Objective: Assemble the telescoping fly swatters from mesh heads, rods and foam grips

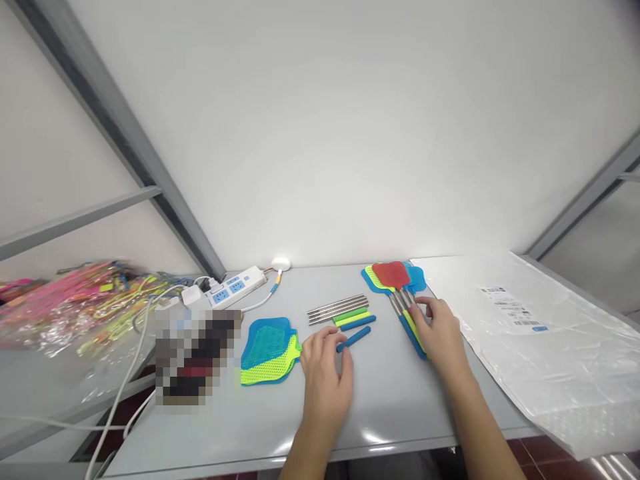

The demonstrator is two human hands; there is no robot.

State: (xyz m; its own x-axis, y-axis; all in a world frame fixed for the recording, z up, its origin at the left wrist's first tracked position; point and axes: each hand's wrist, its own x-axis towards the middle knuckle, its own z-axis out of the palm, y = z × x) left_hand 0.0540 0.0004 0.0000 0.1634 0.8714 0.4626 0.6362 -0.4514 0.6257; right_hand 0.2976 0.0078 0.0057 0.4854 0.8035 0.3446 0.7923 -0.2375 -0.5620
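My left hand (327,373) is over the table, fingers loosely curved and thumb apart. Its fingertips are close to a loose blue handle (355,339) and to the necks of stacked blue and yellow-green fly swatter heads (267,350). I see no object between its fingers. My right hand (440,333) closes on the handle end of a bunch of fly swatters (407,320), partly covering them. Their red, blue and yellow heads (391,274) point away from me. Metal rods (337,308) lie side by side behind green, yellow and blue handles (354,318).
At the left stand a white power strip (233,288) with cables and a pixelated patch (197,360). Beyond the table's left edge are bagged colourful items (100,307). A white plastic package (530,333) with a label covers the right side. A wall (350,133) rises behind.
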